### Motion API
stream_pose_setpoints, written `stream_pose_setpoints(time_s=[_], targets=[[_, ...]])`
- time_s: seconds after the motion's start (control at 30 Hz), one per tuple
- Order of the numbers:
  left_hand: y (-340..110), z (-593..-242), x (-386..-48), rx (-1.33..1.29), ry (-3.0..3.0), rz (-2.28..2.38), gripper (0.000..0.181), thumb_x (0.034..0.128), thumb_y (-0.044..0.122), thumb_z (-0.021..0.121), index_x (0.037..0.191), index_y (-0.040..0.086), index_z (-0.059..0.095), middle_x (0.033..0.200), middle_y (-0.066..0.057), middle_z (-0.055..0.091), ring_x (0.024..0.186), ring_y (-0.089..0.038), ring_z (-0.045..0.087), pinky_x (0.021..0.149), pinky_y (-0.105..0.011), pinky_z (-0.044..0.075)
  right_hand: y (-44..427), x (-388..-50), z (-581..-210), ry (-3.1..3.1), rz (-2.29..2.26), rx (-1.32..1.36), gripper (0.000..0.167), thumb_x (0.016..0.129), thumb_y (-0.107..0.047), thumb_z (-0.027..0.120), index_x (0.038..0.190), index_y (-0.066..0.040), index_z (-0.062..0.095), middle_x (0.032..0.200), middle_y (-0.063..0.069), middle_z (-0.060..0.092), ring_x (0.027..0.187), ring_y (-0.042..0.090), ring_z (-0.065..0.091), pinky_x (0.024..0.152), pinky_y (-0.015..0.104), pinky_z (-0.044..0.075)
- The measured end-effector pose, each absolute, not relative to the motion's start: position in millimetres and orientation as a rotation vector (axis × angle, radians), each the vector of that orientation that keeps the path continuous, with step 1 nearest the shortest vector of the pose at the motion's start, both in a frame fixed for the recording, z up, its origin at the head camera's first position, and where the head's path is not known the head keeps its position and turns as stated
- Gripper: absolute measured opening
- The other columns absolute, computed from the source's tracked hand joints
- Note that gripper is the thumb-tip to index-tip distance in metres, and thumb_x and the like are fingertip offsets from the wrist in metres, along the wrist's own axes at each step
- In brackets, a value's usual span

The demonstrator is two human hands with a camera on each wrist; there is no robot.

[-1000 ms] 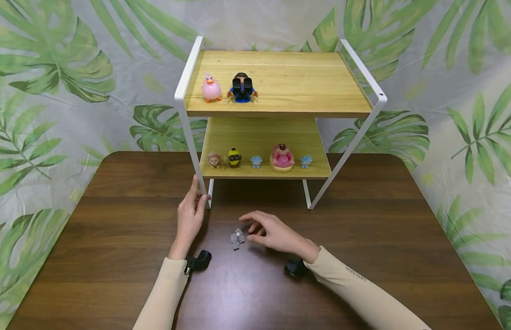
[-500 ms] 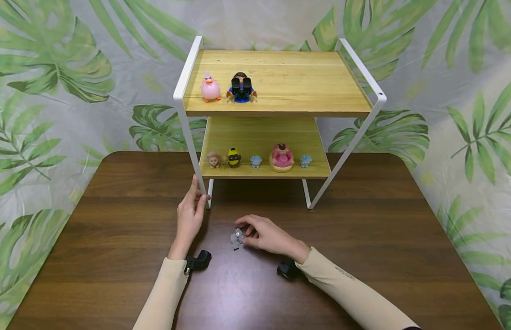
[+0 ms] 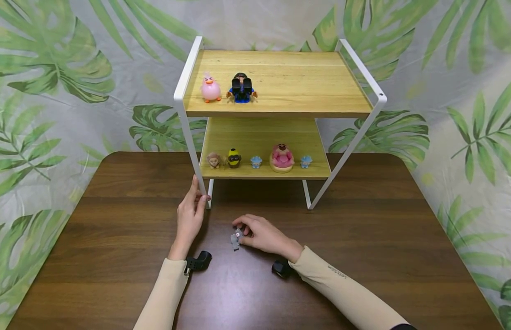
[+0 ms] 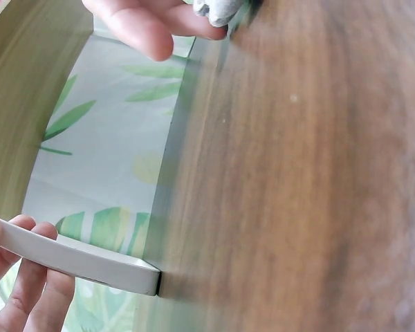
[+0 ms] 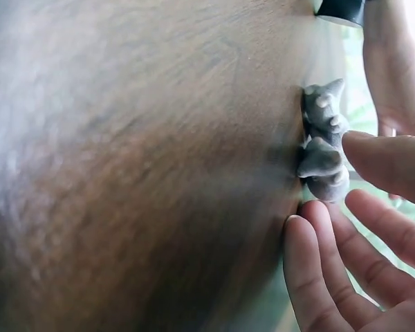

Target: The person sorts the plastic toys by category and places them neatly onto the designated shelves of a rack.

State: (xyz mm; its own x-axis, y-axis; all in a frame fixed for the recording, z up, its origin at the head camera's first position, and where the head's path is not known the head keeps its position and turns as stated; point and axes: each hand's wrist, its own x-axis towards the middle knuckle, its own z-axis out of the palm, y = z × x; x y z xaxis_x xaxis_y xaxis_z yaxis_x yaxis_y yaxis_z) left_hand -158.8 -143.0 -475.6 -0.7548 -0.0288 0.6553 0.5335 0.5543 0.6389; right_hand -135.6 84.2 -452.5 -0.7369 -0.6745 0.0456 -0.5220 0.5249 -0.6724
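My left hand (image 3: 190, 215) holds the white metal leg (image 3: 192, 153) at the shelf's front left. In the left wrist view, the thumb is on one side of the frame (image 4: 90, 261) and the fingers on the other. A small grey animal figurine (image 3: 235, 241) lies on the table before the shelf. My right hand (image 3: 265, 234) is around it, with loosely bent fingers. In the right wrist view, the thumb reaches the figurine's (image 5: 325, 162) side, while the other fingers are spread at its lower end. A firm grip is not visible.
The two-tier shelf (image 3: 288, 82) stands on the brown table (image 3: 362, 220). Its top board bears a pink duck toy (image 3: 211, 88) and a blue-and-black figure (image 3: 242, 89). Along the lower board's front edge stand several small figures, among them a pink bear (image 3: 282, 158).
The right hand has moved left to the grey figurine, its thumb and fingers now around it. The left hand has stayed on the shelf leg, and the figurine lies where it was.
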Motion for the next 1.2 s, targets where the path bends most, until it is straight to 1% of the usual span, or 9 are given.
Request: stream_pose_setpoints(time_s=[0.2, 0.33, 0.6, 0.9, 1.2], targets=[[-143, -476, -158, -0.409, -2.171, -1.18, 0.083, 0.0922, -0.004, 0.058, 0.152, 0.038, 0.02, 0.085, -0.017, 0.06, 0.075, -0.031, 0.064, 0.064, -0.046, 0.05, 82, -135, -455, 2.564, -0.98, -1.053, 0.035, 0.085, -0.009, 0.072, 0.118, -0.005, 0.062, 0.101, 0.0, 0.057, 0.084, 0.014, 0.057, 0.072, 0.021, 0.046], [-143, -476, -158, -0.407, -2.174, -1.18, 0.083, 0.0924, -0.004, 0.058, 0.152, 0.038, 0.02, 0.085, -0.017, 0.06, 0.075, -0.031, 0.064, 0.063, -0.045, 0.05, 82, -135, -456, 2.576, -0.956, -1.084, 0.032, 0.084, -0.008, 0.072, 0.114, -0.005, 0.064, 0.099, 0.0, 0.056, 0.082, 0.012, 0.056, 0.07, 0.021, 0.046], [-143, -476, -158, -0.413, -2.165, -1.174, 0.082, 0.0922, -0.004, 0.058, 0.153, 0.037, 0.021, 0.085, -0.017, 0.06, 0.075, -0.031, 0.064, 0.063, -0.045, 0.05, 83, -136, -458, 2.565, -0.993, -1.058, 0.027, 0.083, -0.002, 0.068, 0.109, -0.006, 0.064, 0.093, -0.002, 0.055, 0.079, 0.011, 0.055, 0.068, 0.02, 0.046], [-143, -476, -158, -0.414, -2.165, -1.179, 0.083, 0.0924, -0.004, 0.058, 0.152, 0.038, 0.02, 0.085, -0.017, 0.06, 0.075, -0.031, 0.064, 0.063, -0.045, 0.05, 89, -136, -455, 2.499, -1.129, -0.996, 0.027, 0.085, 0.004, 0.063, 0.111, -0.005, 0.063, 0.096, 0.001, 0.059, 0.079, 0.01, 0.055, 0.066, 0.02, 0.049], [-143, -477, -159, -0.413, -2.161, -1.17, 0.084, 0.0924, -0.005, 0.057, 0.152, 0.04, 0.019, 0.084, -0.017, 0.061, 0.074, -0.031, 0.064, 0.064, -0.045, 0.05, 98, -136, -445, 2.459, -1.25, -0.97, 0.029, 0.085, 0.008, 0.062, 0.112, -0.003, 0.063, 0.099, 0.002, 0.062, 0.084, 0.014, 0.058, 0.071, 0.023, 0.051]])
